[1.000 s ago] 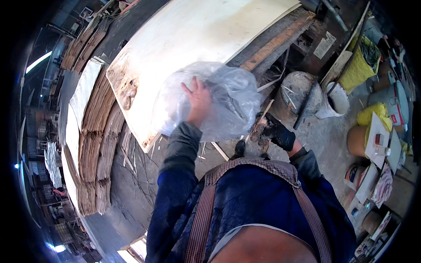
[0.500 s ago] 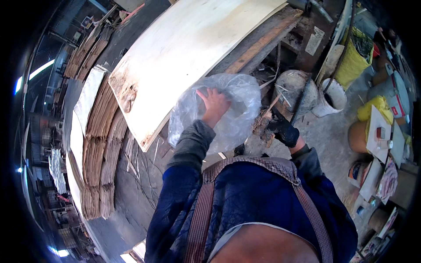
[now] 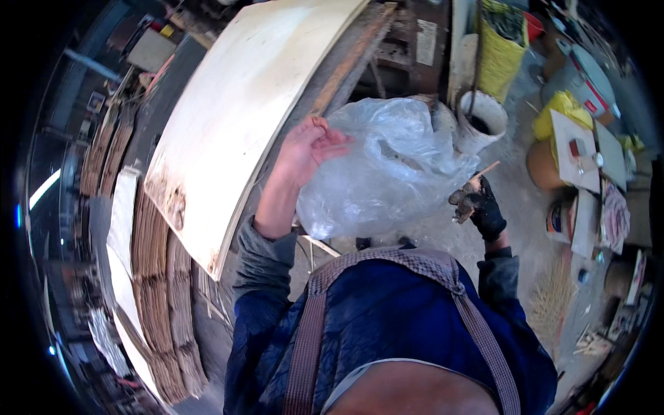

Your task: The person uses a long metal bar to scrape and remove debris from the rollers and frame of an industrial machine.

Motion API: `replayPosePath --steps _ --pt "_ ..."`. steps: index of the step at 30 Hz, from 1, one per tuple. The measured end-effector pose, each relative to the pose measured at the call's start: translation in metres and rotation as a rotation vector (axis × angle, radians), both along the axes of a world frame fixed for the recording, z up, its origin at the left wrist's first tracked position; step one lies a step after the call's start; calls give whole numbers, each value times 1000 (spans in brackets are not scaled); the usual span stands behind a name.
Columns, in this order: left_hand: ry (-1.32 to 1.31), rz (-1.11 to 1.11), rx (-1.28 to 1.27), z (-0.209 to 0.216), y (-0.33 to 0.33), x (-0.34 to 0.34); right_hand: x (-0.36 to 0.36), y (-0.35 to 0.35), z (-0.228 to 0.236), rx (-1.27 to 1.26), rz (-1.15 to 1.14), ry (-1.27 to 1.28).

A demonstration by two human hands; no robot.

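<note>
The left hand, bare, has its fingers bent against the upper left edge of a clear plastic bag; I cannot tell whether that grip is closed on the film or only touching it. The right hand, in a black glove, has a narrow grip around some brown wood scraps, with one thin splinter poking up. The crumpled bag spreads between the two hands, in front of the body, its right edge near the scraps. Left of the bag lies a large pale wood sheet, and beyond it stand stacks of brown sheets. Past the bag are a white bucket and a yellow sack. A pale printed label sits on dark metal, a red label marks a grey bin, and a coloured label wraps a small tub; their print is too small to read.
</note>
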State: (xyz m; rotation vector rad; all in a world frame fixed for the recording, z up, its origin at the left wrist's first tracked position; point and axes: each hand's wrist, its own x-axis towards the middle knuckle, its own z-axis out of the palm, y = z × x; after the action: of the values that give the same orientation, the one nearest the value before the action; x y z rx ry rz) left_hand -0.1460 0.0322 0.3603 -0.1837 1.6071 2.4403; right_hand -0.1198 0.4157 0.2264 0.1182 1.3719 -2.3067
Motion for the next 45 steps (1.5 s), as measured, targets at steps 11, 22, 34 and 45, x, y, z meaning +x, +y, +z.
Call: replayPosePath --steps 11,22,34,45 --pt "-532 -272 -4 -225 181 -36 69 12 20 -181 41 88" --pt "-514 59 359 -178 178 -75 105 90 4 -113 -308 -73" --pt "315 -268 -1073 -130 154 -22 124 205 31 157 -706 345" --pt "369 -6 -681 -66 175 13 49 -6 -13 -146 -206 -4"
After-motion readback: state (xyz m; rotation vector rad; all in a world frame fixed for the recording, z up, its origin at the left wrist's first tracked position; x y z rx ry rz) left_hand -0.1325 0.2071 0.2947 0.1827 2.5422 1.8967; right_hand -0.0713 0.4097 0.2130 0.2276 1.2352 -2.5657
